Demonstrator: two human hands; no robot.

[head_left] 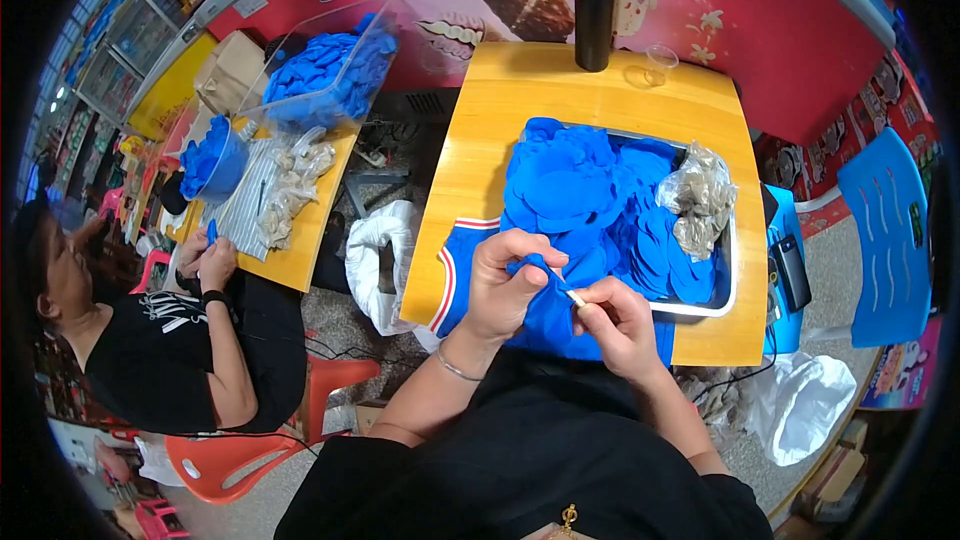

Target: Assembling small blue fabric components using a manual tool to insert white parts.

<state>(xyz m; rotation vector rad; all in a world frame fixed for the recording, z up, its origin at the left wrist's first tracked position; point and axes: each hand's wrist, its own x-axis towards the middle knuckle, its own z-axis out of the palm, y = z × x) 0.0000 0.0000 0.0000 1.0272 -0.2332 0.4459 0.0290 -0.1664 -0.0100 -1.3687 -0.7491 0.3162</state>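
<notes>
My left hand [510,285] pinches a blue fabric piece [545,315] at the near edge of the wooden table [480,140]. My right hand [615,325] is shut on a small pale stick-like object [576,297] whose tip touches the same blue piece. Just beyond my hands lies a metal tray [728,280] heaped with several blue fabric pieces [580,190]. A clear bag of small grey items [698,198] rests on the tray's right side. A blue cloth with red and white trim [455,275] hangs over the table's front left.
A black flask [594,5] and a clear cup [661,62] stand at the table's far edge. To the left, another person's hands [205,262] work at a second table holding a clear bin of blue pieces [325,70]. A white bag [375,260] sits between tables; a blue chair [890,230] at right.
</notes>
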